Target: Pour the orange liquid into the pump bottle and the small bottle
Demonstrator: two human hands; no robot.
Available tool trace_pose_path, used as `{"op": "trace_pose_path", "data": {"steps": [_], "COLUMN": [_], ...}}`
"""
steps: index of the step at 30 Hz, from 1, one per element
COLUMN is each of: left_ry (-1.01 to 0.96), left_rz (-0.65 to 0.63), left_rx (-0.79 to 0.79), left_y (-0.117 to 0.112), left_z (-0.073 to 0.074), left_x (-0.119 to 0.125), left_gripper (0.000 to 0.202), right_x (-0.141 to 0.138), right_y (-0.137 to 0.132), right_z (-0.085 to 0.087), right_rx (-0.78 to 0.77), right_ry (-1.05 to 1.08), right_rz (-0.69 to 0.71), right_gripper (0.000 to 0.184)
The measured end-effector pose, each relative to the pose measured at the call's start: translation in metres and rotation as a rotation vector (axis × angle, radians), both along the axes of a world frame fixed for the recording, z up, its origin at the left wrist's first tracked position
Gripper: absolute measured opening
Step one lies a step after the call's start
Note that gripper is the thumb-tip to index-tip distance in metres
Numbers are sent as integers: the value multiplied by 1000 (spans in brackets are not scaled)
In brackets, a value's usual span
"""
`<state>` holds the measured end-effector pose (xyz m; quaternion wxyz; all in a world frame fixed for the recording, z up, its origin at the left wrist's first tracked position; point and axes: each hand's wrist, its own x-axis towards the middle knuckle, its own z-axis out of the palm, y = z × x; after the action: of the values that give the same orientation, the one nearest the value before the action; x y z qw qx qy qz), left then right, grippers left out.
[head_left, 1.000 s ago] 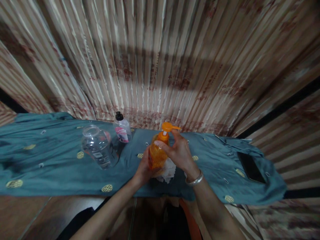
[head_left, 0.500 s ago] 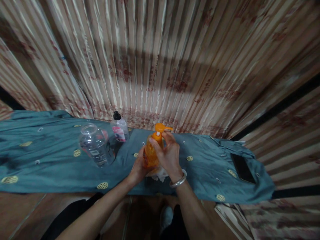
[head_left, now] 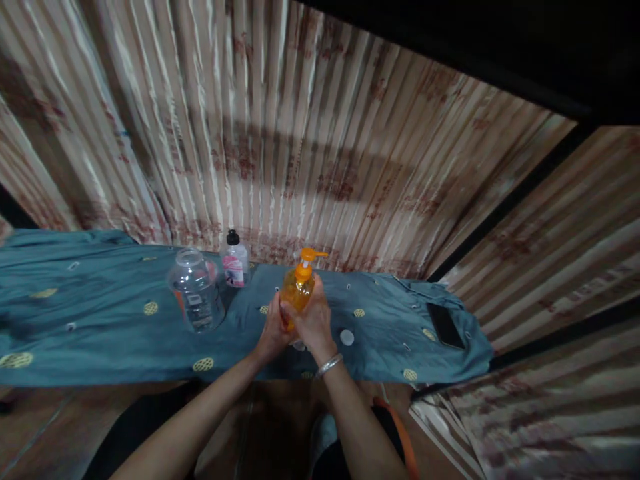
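Left hand (head_left: 273, 332), right hand (head_left: 315, 321): closed grip around glossy, translucent orange pump bottle (head_left: 298, 291)

Ahead of you, from ten o'clock round to two, hangs a pleated, striped curtain (head_left: 260, 133) with a reddish print, a soft shadow band (head_left: 350, 157) crossing it near twelve. A black panel (head_left: 525, 47) cuts in at your one to two o'clock, and a black bar (head_left: 510, 200) slants from there down toward your teal-draped worktop (head_left: 120, 340), which stretches from nine to four. Between six and eight, you have brown tiled floor (head_left: 45, 433); your light is dim.
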<state>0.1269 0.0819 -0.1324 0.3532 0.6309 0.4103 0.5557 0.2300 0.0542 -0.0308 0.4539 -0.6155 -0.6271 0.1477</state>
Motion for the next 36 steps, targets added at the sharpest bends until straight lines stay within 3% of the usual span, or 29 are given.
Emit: {"op": "trace_pose_path", "data": {"steps": [6, 12, 14, 17, 21, 24, 27, 30, 31, 36], "left_ry": [-2, -59, -99, -135, -140, -132, -128, -129, -129, -135], "left_rz": [-38, -87, -158, -258, -232, -141, -59, 3, 23, 79], "left_rx": [-110, -187, -228, -334, -406, -420, -423, -416, -411, -361], "left_y": [-6, -11, -16, -27, -38, -39, -36, -31, -30, -26], "left_z": [6, 39, 50, 61, 64, 62, 59, 58, 58, 55], "left_x": [-16, -42, -48, -55, -63, -69, -75, -80, -81, -80], "left_gripper": [94, 99, 93, 65, 50, 51, 52, 54, 55, 58], "right_x": [16, 22, 17, 7, 3, 14, 24, 24, 22, 15], "right_y": [0, -10, -15, -19, -12, -3, 2, 3, 2, -3], "right_z": [-3, 16, 21, 21, 8, -14, -41, -65, -71, -83], "right_rx": [-110, -42, -75, -165, -198, -200, -352, -469, -451, -374], "right_ry": [134, 162, 241, 435, 580, 416, -59, -246, -203, 32], "right_rz": [-39, 184, 301, 430, 533, 318, 6, -74, -66, 8], "right_gripper": [51, 46, 48, 51, 58, 53, 64, 82, 76, 11]}}
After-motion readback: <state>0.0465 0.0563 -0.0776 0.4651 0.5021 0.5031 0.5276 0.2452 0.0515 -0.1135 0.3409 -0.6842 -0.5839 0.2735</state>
